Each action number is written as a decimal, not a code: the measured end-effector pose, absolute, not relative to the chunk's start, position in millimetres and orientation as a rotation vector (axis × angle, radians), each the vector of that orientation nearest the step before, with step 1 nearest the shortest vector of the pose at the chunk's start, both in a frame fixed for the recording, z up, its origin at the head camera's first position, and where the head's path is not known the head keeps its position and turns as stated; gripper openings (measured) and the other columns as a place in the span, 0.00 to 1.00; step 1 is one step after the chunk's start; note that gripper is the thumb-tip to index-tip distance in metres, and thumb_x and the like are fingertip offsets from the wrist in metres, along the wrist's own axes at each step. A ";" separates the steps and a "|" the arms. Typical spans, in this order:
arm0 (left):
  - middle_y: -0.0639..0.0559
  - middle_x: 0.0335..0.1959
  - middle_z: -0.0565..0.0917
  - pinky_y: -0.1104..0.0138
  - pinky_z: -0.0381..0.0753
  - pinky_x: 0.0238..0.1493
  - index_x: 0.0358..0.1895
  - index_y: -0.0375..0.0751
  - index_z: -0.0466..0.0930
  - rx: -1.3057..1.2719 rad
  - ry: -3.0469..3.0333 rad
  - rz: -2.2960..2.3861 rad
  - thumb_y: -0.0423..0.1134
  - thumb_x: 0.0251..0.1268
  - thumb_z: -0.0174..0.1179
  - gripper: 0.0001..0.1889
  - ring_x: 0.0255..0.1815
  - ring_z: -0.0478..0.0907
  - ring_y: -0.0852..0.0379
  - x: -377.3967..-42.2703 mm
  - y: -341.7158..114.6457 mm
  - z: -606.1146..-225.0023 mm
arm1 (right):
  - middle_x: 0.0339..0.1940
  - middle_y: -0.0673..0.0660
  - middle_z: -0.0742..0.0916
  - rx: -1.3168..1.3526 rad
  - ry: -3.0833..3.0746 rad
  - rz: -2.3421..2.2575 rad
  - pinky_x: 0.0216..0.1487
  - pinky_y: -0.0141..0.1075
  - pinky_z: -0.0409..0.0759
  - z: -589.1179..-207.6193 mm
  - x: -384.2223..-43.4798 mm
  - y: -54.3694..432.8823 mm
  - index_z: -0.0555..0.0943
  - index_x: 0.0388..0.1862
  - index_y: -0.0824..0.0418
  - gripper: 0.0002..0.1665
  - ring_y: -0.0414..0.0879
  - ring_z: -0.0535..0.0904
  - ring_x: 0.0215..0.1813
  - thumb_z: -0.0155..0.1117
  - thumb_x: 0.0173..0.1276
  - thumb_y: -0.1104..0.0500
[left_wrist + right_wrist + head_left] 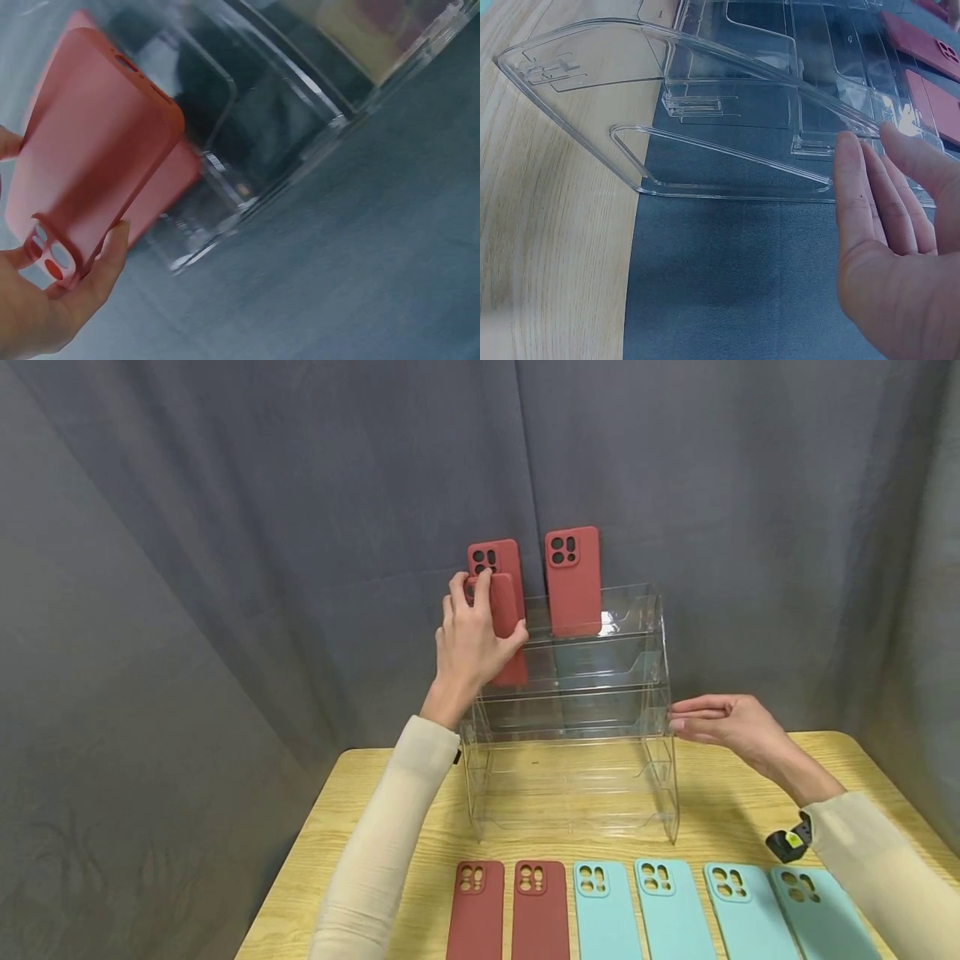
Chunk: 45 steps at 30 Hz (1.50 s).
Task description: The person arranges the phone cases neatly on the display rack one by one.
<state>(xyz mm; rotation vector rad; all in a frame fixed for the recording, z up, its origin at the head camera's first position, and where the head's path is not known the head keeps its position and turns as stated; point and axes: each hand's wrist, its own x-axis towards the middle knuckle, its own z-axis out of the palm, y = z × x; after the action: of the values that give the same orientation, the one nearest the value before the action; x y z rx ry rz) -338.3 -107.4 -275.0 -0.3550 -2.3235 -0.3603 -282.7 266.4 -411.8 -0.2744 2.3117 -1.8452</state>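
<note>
My left hand point(467, 643) grips a red phone case point(505, 597) by its edges at the upper left of the clear acrylic rack point(562, 735). In the left wrist view, fingers and thumb hold the case point(105, 112) near its camera cutouts. Directly behind it, another red phone case point(507, 553) stands in the top tier, partly covered. A further red case point(576, 581) leans upright to its right in that tier. My right hand point(738, 731) is at the rack's right side panel, fingers extended and fingertips right at the edge point(896, 247).
On the wooden table point(360, 802), in front of the rack, lies a row with two darker red phone cases point(540, 914) and several turquoise phone cases point(609, 914). A grey curtain point(337, 527) hangs behind the rack. A small black device point(789, 843) sits at the right wrist.
</note>
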 end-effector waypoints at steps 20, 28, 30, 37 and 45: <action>0.33 0.77 0.64 0.53 0.92 0.36 0.82 0.45 0.57 -0.254 -2.314 -0.201 0.60 0.67 0.65 0.46 0.64 0.75 0.38 -377.9 -90.4 -305.4 | 0.50 0.44 0.93 -0.252 2.344 -1.817 0.54 0.28 0.89 -410.2 -284.5 263.5 0.73 0.72 0.75 0.39 0.33 0.90 0.50 0.74 0.72 0.52; 0.33 0.77 0.65 0.53 0.92 0.37 0.82 0.45 0.57 -0.223 -2.340 -0.165 0.61 0.68 0.65 0.46 0.65 0.76 0.37 -374.6 -90.5 -315.4 | 0.51 0.45 0.93 -0.223 2.327 -1.824 0.54 0.28 0.89 -409.3 -282.6 261.3 0.73 0.73 0.74 0.40 0.33 0.90 0.50 0.74 0.72 0.52; 0.33 0.77 0.65 0.53 0.92 0.36 0.83 0.45 0.57 -0.223 -2.346 -0.154 0.60 0.68 0.65 0.46 0.65 0.76 0.37 -373.9 -91.6 -317.6 | 0.51 0.46 0.93 -0.217 2.328 -1.816 0.54 0.28 0.88 -409.1 -282.6 261.0 0.73 0.73 0.74 0.40 0.32 0.90 0.50 0.74 0.72 0.51; 0.34 0.79 0.63 0.53 0.91 0.34 0.84 0.46 0.54 -0.229 -2.347 -0.151 0.61 0.69 0.63 0.47 0.70 0.74 0.38 -369.8 -94.8 -324.9 | 0.51 0.46 0.93 -0.221 2.323 -1.823 0.55 0.30 0.89 -408.7 -281.7 260.1 0.73 0.72 0.74 0.39 0.33 0.90 0.50 0.74 0.72 0.52; 0.34 0.81 0.62 0.50 0.92 0.37 0.85 0.45 0.54 -0.226 -2.345 -0.174 0.60 0.70 0.63 0.47 0.73 0.73 0.37 -369.0 -90.3 -323.8 | 0.49 0.45 0.94 -0.229 2.329 -1.828 0.54 0.29 0.89 -408.8 -283.1 263.0 0.73 0.72 0.75 0.38 0.34 0.90 0.50 0.72 0.74 0.52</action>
<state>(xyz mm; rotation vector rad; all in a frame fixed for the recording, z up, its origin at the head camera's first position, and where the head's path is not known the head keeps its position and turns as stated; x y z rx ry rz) -369.0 -90.3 -323.8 -0.2262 -2.3454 -0.1735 -283.1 263.0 -408.8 -0.2291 2.3288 -1.8284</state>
